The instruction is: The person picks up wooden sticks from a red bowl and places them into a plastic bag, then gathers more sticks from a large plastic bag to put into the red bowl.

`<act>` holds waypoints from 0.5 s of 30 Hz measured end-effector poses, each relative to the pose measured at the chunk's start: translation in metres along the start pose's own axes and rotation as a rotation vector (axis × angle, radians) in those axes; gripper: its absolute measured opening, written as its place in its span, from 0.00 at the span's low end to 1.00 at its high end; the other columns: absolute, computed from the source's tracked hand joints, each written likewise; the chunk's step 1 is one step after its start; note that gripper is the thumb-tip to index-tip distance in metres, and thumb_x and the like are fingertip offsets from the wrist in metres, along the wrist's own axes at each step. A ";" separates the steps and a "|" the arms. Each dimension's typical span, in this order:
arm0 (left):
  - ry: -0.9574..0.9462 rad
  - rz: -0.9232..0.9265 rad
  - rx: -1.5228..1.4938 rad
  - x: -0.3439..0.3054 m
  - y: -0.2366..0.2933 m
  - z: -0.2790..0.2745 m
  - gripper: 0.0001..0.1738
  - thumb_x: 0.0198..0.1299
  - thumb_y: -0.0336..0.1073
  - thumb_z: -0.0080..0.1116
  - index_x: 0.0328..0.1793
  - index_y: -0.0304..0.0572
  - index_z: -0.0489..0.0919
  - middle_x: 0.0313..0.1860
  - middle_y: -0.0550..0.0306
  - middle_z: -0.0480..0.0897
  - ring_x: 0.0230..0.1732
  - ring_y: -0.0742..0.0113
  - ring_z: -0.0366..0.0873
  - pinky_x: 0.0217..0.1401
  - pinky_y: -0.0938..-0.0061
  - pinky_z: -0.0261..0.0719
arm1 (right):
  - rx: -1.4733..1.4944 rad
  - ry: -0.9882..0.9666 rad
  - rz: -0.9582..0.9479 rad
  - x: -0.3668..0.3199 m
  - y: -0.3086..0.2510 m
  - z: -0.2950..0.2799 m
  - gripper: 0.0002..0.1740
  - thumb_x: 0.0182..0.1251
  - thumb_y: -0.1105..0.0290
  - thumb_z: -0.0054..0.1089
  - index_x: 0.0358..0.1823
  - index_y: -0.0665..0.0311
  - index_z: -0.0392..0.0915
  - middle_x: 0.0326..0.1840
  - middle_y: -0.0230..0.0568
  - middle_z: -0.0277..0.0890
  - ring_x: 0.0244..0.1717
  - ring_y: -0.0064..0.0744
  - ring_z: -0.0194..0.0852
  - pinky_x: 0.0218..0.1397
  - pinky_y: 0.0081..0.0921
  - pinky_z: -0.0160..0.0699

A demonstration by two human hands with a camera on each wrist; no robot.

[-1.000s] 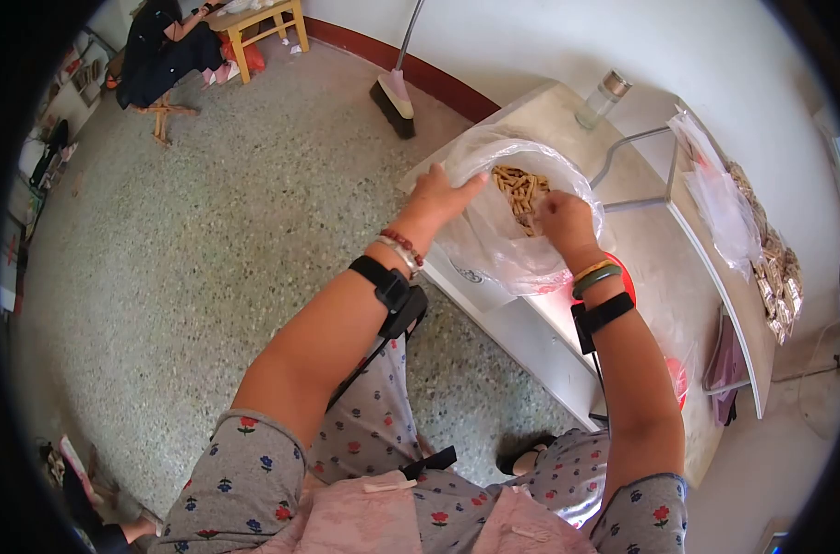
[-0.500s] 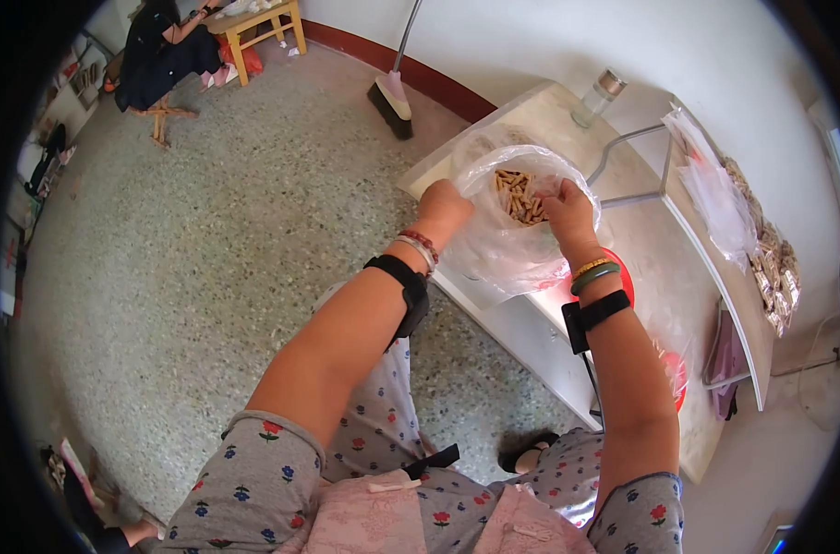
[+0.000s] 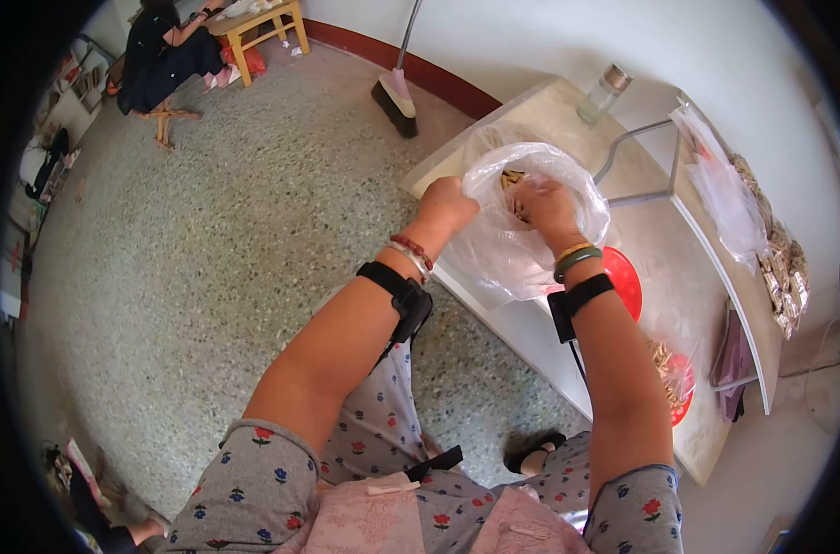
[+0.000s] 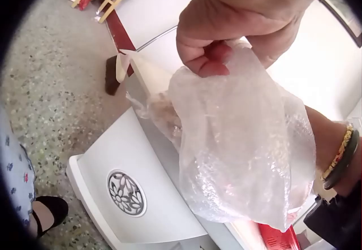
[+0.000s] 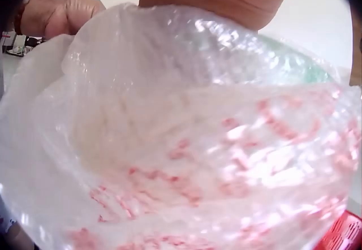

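Note:
A translucent plastic bag [image 3: 507, 249] stands open on the table, with small brown stick-like pieces [image 3: 512, 177] inside. My left hand [image 3: 447, 205] pinches the bag's left rim; in the left wrist view the thumb and fingers of that hand [image 4: 243, 26] grip the film's edge. My right hand [image 3: 544, 205] is down in the bag's mouth at the pieces, and its fingertips are hidden. The right wrist view is mostly filled by the bag [image 5: 186, 148] with red print, which covers the right hand's fingers.
Red plastic baskets [image 3: 625, 282] stand right of the bag, one beside more brown pieces [image 3: 661, 358]. A glass jar [image 3: 605, 92] is at the table's back, near a metal-legged rack [image 3: 641, 198]. A broom [image 3: 397, 102] leans at the wall; a person [image 3: 161, 55] sits far left.
My left hand went from spread at the bag's side to pinching its rim. My right hand moved out to the bag's right rim, then back left into its mouth.

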State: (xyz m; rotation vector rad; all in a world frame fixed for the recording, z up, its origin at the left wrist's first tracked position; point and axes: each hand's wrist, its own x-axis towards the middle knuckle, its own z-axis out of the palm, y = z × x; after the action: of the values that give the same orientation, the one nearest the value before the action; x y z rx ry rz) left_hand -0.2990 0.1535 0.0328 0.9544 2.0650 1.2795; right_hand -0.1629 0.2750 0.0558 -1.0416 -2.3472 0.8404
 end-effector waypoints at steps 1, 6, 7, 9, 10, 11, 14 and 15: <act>-0.003 -0.003 0.001 -0.001 0.001 -0.002 0.16 0.44 0.32 0.57 0.40 0.32 0.80 0.37 0.36 0.82 0.43 0.44 0.80 0.49 0.64 0.76 | 0.481 0.049 0.121 -0.003 -0.005 -0.009 0.15 0.56 0.60 0.59 0.35 0.66 0.79 0.33 0.42 0.80 0.32 0.37 0.79 0.38 0.29 0.78; 0.000 0.035 -0.106 -0.006 0.001 -0.004 0.14 0.45 0.28 0.54 0.40 0.31 0.80 0.36 0.37 0.82 0.42 0.47 0.81 0.46 0.65 0.76 | 0.654 -0.188 0.269 0.003 0.016 -0.038 0.14 0.56 0.62 0.60 0.32 0.68 0.79 0.28 0.37 0.77 0.29 0.28 0.74 0.35 0.26 0.73; -0.001 0.038 -0.104 -0.006 0.001 -0.003 0.14 0.45 0.28 0.54 0.40 0.31 0.80 0.36 0.37 0.82 0.42 0.47 0.81 0.46 0.65 0.76 | 0.346 -0.177 0.192 0.002 0.014 -0.030 0.15 0.56 0.61 0.59 0.32 0.68 0.79 0.30 0.43 0.79 0.31 0.34 0.77 0.37 0.28 0.75; 0.007 0.049 -0.230 -0.006 0.000 0.000 0.15 0.50 0.22 0.48 0.44 0.28 0.78 0.37 0.49 0.82 0.37 0.62 0.81 0.42 0.70 0.78 | 0.042 -0.160 0.112 0.003 0.009 -0.012 0.16 0.56 0.60 0.58 0.33 0.69 0.79 0.33 0.49 0.80 0.33 0.40 0.79 0.40 0.31 0.77; 0.008 0.049 -0.228 -0.006 0.000 0.001 0.15 0.50 0.22 0.48 0.44 0.28 0.78 0.37 0.49 0.82 0.37 0.62 0.81 0.42 0.70 0.78 | -0.224 -0.105 -0.029 0.004 0.009 -0.002 0.17 0.56 0.59 0.58 0.33 0.69 0.80 0.33 0.53 0.79 0.35 0.44 0.80 0.41 0.34 0.76; -0.004 -0.010 -0.410 -0.006 -0.002 0.004 0.15 0.50 0.21 0.47 0.45 0.28 0.78 0.38 0.49 0.82 0.38 0.62 0.81 0.42 0.70 0.78 | -0.487 -0.051 -0.170 0.006 0.009 0.006 0.18 0.56 0.57 0.58 0.33 0.69 0.80 0.34 0.57 0.79 0.37 0.48 0.80 0.42 0.36 0.76; -0.022 -0.115 -0.679 -0.005 -0.006 0.004 0.16 0.51 0.19 0.45 0.46 0.27 0.77 0.40 0.49 0.81 0.40 0.61 0.80 0.42 0.70 0.78 | -0.444 -0.122 -0.251 0.014 0.009 0.020 0.20 0.56 0.56 0.58 0.36 0.70 0.80 0.36 0.60 0.79 0.41 0.53 0.79 0.44 0.39 0.75; -0.037 -0.155 -0.771 -0.003 -0.007 0.004 0.16 0.51 0.19 0.44 0.46 0.27 0.77 0.41 0.48 0.80 0.41 0.61 0.80 0.43 0.70 0.78 | -0.442 -0.122 -0.252 0.015 0.011 0.018 0.20 0.56 0.56 0.58 0.36 0.70 0.80 0.36 0.60 0.79 0.41 0.53 0.79 0.44 0.39 0.75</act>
State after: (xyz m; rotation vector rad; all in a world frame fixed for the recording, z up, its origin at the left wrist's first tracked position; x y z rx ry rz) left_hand -0.2965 0.1509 0.0252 0.4451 1.3735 1.7447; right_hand -0.1778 0.2861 0.0374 -0.8408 -2.7701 0.3037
